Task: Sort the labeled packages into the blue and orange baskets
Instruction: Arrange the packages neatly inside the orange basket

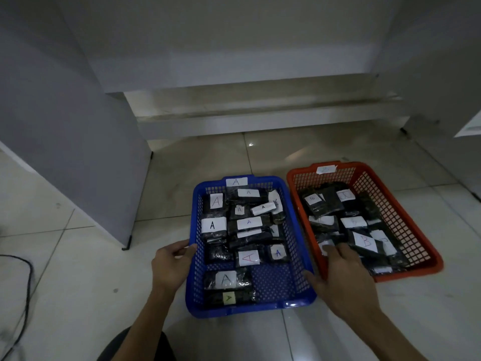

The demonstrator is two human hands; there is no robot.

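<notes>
**Blue and orange, nearly sorted: finishing the last placement cleanly**

Blue plastic marks the landmark here: the blue basket [299,243] sits on the tiled floor [78,269], and every black package [226,278] readable in it carries an A label. The orange basket [406,230] stands just right of it, touching or nearly so, holding the packages marked B [365,241].

The left hand [171,267] rests its fingers on the blue basket's left rim, thumb hooked at the wall, steadying rather than carrying. The right hand [338,277] reaches over the blue basket's right rim into the orange one, fingers extended and loose above a white label; whether they pinch a package there cannot be told.

No packages lie loose on the floor, so the sorting looks close to done. To do this step well, the person should read the label under the fingertips before letting go or lifting, keep the left hand bracing the blue basket so it does not slide, and lay packages label-up for checking.
</notes>
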